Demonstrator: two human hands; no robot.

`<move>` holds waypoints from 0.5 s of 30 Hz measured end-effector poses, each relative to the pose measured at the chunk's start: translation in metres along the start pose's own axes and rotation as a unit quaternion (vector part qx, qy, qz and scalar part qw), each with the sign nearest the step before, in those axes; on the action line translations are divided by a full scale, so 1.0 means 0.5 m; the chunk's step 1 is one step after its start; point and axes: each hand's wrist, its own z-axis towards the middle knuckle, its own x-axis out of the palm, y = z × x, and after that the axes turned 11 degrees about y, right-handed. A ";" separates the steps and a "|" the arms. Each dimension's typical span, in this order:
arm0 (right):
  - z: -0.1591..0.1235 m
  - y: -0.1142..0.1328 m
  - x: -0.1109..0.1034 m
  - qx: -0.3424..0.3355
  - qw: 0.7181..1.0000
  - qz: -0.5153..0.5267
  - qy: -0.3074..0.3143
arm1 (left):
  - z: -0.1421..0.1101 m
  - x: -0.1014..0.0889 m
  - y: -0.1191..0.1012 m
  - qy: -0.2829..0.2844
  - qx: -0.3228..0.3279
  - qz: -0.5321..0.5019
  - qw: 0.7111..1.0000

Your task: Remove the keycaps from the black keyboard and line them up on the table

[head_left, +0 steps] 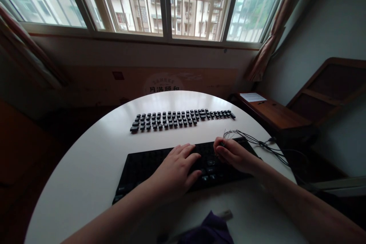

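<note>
A black keyboard (137,166) lies on the white round table, with a few keycaps (211,170) still on its right part. My left hand (180,164) rests on the middle of the keyboard, palm down and fingers spread. Over the right part of the keyboard, my right hand (227,151) is closed in a pinch; a small dark bit shows at its fingers, too hidden to name. Beyond the keyboard, loose black keycaps (168,120) stand in several rows.
A black cable (265,144) lies coiled at the table's right. A purple cloth (213,230) and a blurred grey strip (225,215) lie near the front edge of the table (85,167). A wooden side table (274,112) with paper (253,97) stands to the right, below the window.
</note>
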 end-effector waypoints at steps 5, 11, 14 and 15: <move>-0.002 0.014 -0.002 -0.026 0.991 -0.125 0.032 | 0.003 0.005 0.004 -0.019 0.013 0.002 1.000; -0.006 0.015 0.009 -0.048 0.971 -0.230 0.031 | 0.004 0.013 0.011 -0.037 0.024 0.007 0.999; -0.006 0.011 0.011 -0.067 0.979 -0.190 0.010 | 0.005 0.014 0.012 -0.043 0.027 0.008 0.999; -0.006 0.009 0.010 -0.073 0.983 -0.170 -0.004 | 0.005 0.014 0.012 -0.044 0.027 0.010 0.999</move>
